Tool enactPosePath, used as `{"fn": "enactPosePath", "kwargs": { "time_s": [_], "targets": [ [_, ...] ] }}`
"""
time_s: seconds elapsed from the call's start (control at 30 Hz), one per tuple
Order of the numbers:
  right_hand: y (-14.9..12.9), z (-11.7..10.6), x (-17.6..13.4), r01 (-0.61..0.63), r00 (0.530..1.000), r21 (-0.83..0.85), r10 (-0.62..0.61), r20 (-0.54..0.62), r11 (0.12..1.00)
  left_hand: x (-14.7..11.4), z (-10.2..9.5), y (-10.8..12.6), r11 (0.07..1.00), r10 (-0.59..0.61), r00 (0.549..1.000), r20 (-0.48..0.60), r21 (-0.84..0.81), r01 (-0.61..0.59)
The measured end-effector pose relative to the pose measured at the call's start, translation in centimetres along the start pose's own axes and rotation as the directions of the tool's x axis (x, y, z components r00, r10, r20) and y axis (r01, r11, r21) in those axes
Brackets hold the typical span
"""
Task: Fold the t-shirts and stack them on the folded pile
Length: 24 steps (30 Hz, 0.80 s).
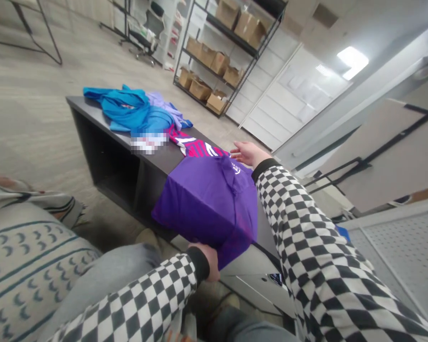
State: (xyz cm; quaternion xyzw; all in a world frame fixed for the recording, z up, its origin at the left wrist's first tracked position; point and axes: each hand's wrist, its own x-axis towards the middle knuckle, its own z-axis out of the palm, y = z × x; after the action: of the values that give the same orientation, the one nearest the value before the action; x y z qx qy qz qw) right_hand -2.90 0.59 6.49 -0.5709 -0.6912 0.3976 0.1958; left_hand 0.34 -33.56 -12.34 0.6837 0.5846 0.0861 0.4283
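A purple shirt lies spread over the near end of a dark low cabinet, its side hanging over the edge. My left hand is closed at the lower hanging edge of that shirt, its fingertips hidden by cloth. Just past the shirt's far side, near a small white print, my right hand is open with fingers stretched out. A red and purple patterned garment with white marks shows beyond the purple shirt. Farther along the top are a blue garment and a lavender garment, both crumpled.
At left sits another person in a patterned garment, close to the cabinet. Shelves with several cardboard boxes stand at the back beside an office chair. A perforated grey panel is at right.
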Motion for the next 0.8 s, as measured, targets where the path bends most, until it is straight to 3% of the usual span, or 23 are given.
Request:
{"fn": "enactPosePath", "kwargs": {
  "time_s": [0.1,0.27,0.37,0.5,0.67,0.8],
  "targets": [
    [0.9,-1.2,0.4,0.020,1.000,-0.003,-0.020,-0.010,1.000,0.6,-1.6,0.4,0.999,-0.008,1.000,-0.011,-0.049,0.007],
    [2.8,-6.9,-0.2,0.042,0.989,-0.297,-0.081,-0.121,0.954,1.0,-2.5,1.7,0.966,-0.018,0.991,-0.133,-0.259,-0.017],
    [4.7,-8.3,-1.9,0.029,0.987,-0.403,-0.089,-0.131,0.915,0.4,-2.6,2.5,0.968,-0.060,0.969,-0.238,-0.250,-0.001],
    [6.9,-6.0,-4.1,0.098,0.987,-0.499,-0.147,-0.060,0.861,-0.7,-2.9,3.4,0.995,-0.008,0.907,-0.420,-0.095,-0.035],
    [7.6,-0.2,-4.8,0.225,0.963,-0.551,-0.270,0.000,0.803,-1.0,-2.0,3.7,0.998,0.053,0.921,-0.387,0.002,-0.057],
    [7.6,2.9,-4.1,0.214,0.969,-0.560,-0.247,0.018,0.800,-0.8,-0.9,3.7,0.994,0.092,0.937,-0.336,0.092,-0.064]
  ]
}}
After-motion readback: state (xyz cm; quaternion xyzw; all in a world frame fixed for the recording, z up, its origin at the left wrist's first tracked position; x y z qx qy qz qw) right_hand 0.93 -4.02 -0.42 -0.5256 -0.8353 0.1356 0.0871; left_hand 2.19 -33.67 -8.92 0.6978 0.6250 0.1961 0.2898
